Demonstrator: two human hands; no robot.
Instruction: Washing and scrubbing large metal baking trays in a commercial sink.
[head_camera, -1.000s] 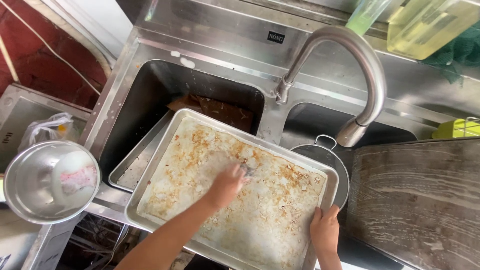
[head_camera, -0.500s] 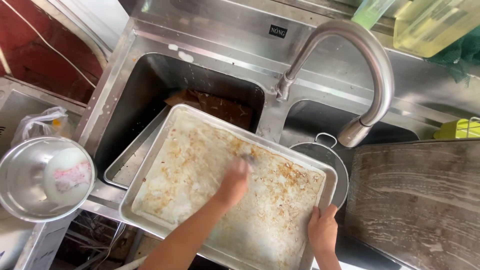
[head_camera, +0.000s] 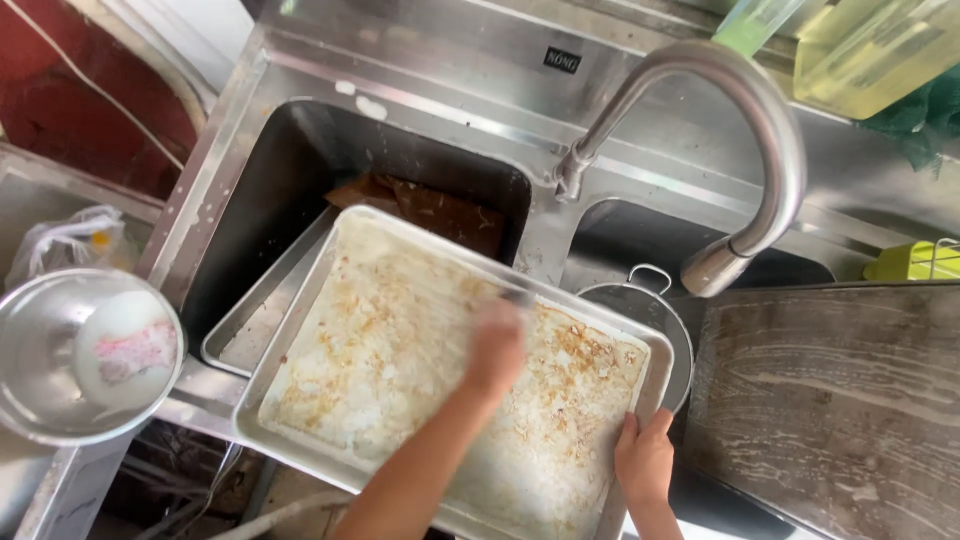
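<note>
A large metal baking tray (head_camera: 370, 350), smeared with brown baked-on residue and white suds, lies tilted across the front edge of the left sink basin. My left hand (head_camera: 495, 345) presses down on the middle of the tray and is motion-blurred. A small grey scouring pad (head_camera: 517, 298) peeks out at its fingertips. My right hand (head_camera: 645, 460) grips the tray's near right rim, thumb on the inside of the edge.
A second tray (head_camera: 250, 340) lies beneath in the basin (head_camera: 290, 180), with a brown piece (head_camera: 440, 210) behind. A curved tap (head_camera: 760, 150) arches over a round pan (head_camera: 640, 300). A wet wooden board (head_camera: 840, 400) lies right. A steel bowl (head_camera: 40, 370) sits left.
My left hand has slid a little up and to the right across the tray. My right hand keeps its hold on the rim.
</note>
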